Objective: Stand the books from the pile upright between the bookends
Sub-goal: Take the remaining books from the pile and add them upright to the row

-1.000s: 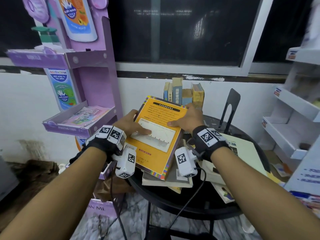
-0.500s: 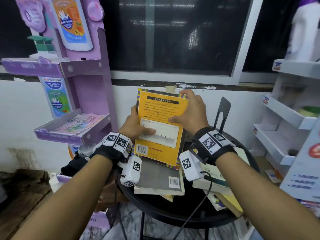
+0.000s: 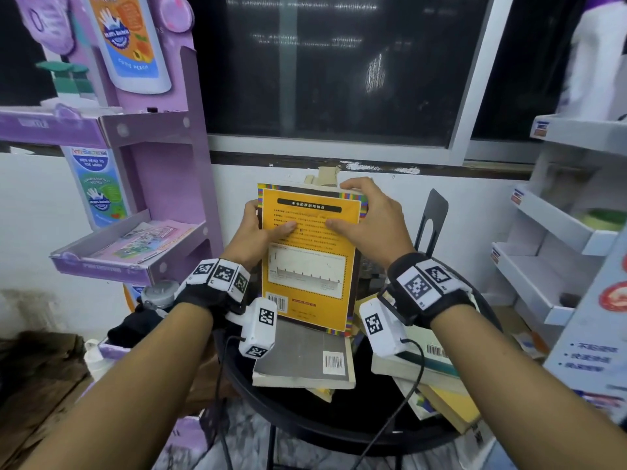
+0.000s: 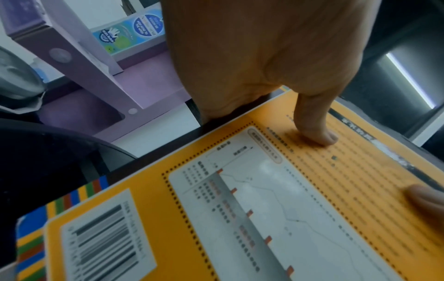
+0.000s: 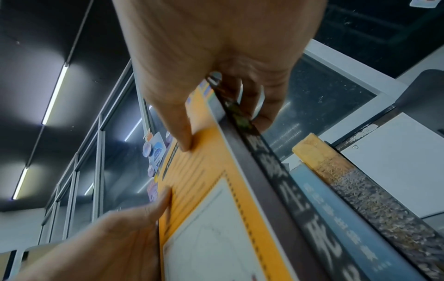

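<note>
A large orange book point(image 3: 310, 259) point(image 4: 276, 209) point(image 5: 206, 199) with a striped border stands nearly upright over the round black table point(image 3: 305, 415). My left hand point(image 3: 261, 235) grips its left edge, thumb point(image 4: 314, 123) on the cover. My right hand point(image 3: 369, 218) grips its top right corner, thumb on the cover, fingers point(image 5: 259, 106) behind. Upright books point(image 5: 348, 201) stand right behind it, mostly hidden in the head view. A black bookend point(image 3: 432, 218) stands to the right. The pile lies below: a grey book point(image 3: 305, 361) and more books point(image 3: 427, 371) at the right.
A purple cardboard display stand point(image 3: 159, 184) with a leaflet tray point(image 3: 132, 252) is close on the left. White shelves point(image 3: 559, 232) stand on the right. A white wall and dark window point(image 3: 332, 69) are behind the table. Cables hang from both wrists.
The orange book has been lifted off the pile and tipped from lying tilted to nearly upright, moving back toward the standing books. Both hands slid up along its edges.
</note>
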A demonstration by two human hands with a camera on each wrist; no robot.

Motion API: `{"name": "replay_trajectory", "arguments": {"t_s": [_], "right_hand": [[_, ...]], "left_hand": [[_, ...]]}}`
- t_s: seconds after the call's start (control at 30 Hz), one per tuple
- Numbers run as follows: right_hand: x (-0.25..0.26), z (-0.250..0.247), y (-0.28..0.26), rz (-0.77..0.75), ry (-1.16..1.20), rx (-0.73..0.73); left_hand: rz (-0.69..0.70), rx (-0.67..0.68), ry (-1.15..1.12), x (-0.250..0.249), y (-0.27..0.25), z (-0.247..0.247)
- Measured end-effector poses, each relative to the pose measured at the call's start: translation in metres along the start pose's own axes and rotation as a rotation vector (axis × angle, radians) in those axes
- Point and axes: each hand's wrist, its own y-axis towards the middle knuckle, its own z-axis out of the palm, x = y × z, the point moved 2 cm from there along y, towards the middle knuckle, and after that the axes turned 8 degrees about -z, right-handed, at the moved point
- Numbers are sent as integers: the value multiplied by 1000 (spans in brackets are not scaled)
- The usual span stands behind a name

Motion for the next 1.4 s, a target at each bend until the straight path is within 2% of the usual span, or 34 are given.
{"name": "replay_trajectory", "arguments": {"t_s": [0.1, 0.27, 0.33, 0.63, 0.87, 1.07, 1.27, 1.4], "right_hand": [[5, -9, 7, 4, 35, 81], [22, -16, 20, -7, 11, 361], [28, -18, 24, -13, -1, 426], [40, -18, 21, -36, -47, 516], [39, -20, 13, -41, -68, 472], [38, -27, 8, -37, 17, 407], [41, -49, 14, -47, 2, 338], [38, -76, 18, -19, -8, 243]], "left_hand": [[16, 25, -34, 5, -2, -4], [26, 84, -84, 6, -6, -11], [30, 90, -96, 6, -7, -14], [57, 65, -87, 4, -12, -13], [65, 35, -45, -2, -12, -8], [79, 34, 6, -12, -11, -6], [122, 52, 20, -34, -6, 7], [165, 19, -36, -51, 2, 24]]}}
